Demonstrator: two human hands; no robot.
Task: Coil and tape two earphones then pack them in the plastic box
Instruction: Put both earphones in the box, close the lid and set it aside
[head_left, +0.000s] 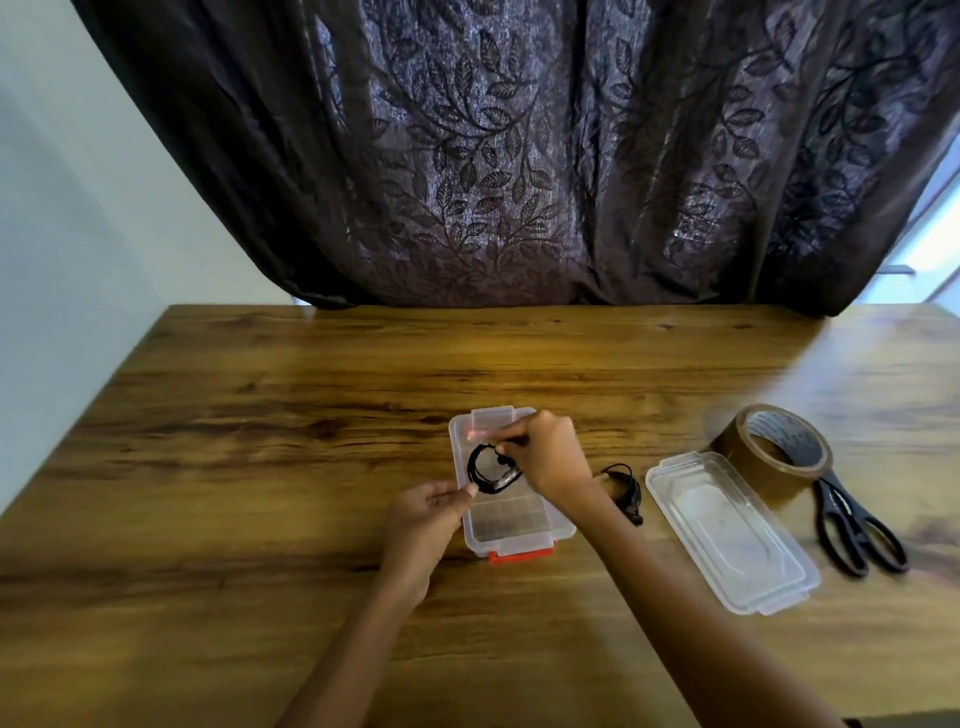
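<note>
L hand (426, 525) & R hand (550, 457) fingers pinch coiled earphone (472, 467) over plastic box (511, 522)

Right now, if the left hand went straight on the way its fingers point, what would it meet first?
The coiled black earphone, which the right hand holds over the open clear plastic box. The left hand's fingers are almost at the coil; whether they touch already is unclear.

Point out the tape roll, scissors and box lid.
tape roll (757, 469), head view, on its brown outer side.
scissors (840, 512), head view, on the black pivot area.
box lid (727, 530), head view, middle of its clear panel.
</note>
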